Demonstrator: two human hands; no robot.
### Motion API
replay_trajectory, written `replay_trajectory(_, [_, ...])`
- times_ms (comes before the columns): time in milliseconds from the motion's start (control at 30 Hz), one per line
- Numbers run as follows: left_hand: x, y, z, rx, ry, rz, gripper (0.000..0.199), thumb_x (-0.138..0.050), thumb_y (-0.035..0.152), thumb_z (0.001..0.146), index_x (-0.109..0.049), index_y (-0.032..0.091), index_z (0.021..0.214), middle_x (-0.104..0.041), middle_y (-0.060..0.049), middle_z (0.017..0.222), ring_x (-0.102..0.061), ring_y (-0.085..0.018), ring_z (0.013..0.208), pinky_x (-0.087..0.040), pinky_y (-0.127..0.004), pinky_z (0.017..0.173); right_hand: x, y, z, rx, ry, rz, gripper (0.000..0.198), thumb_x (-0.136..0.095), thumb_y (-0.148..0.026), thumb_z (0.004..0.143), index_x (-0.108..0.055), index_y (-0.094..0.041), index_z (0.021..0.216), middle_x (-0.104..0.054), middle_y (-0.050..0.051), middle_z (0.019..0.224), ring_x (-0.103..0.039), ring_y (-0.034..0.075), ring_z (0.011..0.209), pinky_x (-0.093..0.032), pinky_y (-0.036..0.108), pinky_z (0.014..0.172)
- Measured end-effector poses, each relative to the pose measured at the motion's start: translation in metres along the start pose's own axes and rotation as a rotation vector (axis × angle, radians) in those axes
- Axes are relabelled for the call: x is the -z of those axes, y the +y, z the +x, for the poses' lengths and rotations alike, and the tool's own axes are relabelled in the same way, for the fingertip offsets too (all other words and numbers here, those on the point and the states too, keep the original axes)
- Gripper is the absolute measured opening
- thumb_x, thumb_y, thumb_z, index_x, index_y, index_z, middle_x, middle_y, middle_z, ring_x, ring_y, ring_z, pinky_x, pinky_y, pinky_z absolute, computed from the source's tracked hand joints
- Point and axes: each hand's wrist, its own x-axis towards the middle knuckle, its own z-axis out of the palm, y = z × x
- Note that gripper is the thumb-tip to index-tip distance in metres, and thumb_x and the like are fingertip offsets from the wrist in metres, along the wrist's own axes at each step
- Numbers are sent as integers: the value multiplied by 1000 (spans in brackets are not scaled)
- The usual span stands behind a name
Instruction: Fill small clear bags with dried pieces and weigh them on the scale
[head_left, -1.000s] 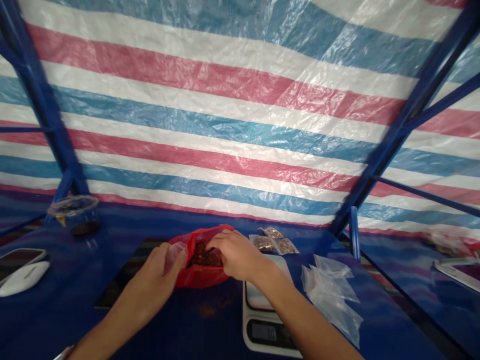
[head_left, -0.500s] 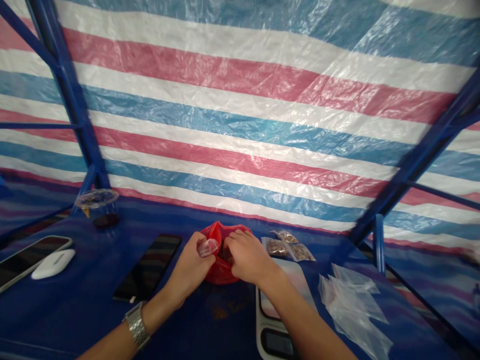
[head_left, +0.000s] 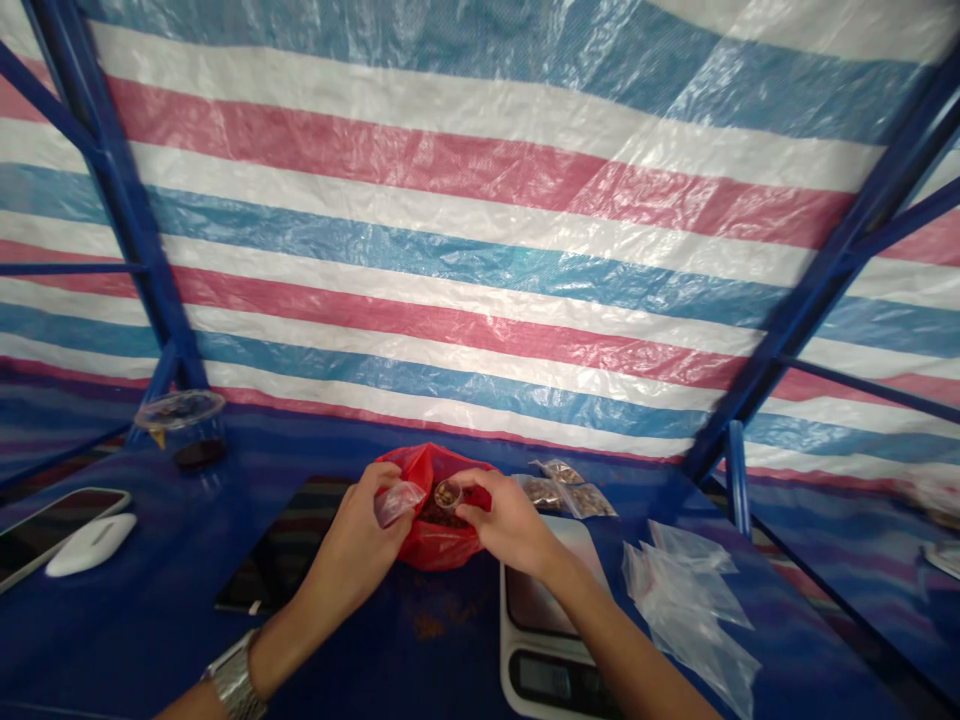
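Observation:
A red plastic bag stands open on the blue table, with brown dried bits inside. My left hand is at the bag's left side, its fingers closed on a small clear plastic bag. Whether it also grips the red rim, I cannot tell. Over the bag's mouth, my right hand pinches a small clear round cup filled with brown bits. Below my right forearm lies a white kitchen scale, partly covered by the arm.
Filled clear packets lie behind the scale. Flat clear zip bags are spread at the right. To the left are a black phone, another phone, a white earbud case and a clear tub.
My right hand has come up from inside the red bag, and the small cup with brown bits now shows in its fingers. My left hand still holds the clear bag.

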Motion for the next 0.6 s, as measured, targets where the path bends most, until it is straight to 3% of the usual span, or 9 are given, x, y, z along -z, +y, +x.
replay_trajectory(233, [4,7,-8,-252,-38,405,32,-63,28,93,-68,26,125,-65,-9,122,-51,-31,118,-45,-52,105,4,-15,-8,70,57,80,25,-64,-19,90,-70,-20,114,-75,7,112,-69,21,104,-52,37,98])
replay_trajectory(433, [6,11,-7,-336,-151,546,47,-58,32,98,-55,32,145,-67,-7,129,-49,-33,122,-43,-51,101,3,-30,-10,70,22,68,30,-63,-12,87,-71,-21,115,-74,5,115,-67,21,108,-49,39,103])
replay_trajectory(600, [8,12,-6,-447,-146,608,54,-45,22,101,-42,30,154,-63,-7,140,-49,-31,125,-40,-49,103,13,-37,-13,38,-65,202,22,-65,-20,88,-71,-21,109,-75,3,107,-69,18,97,-54,34,91])
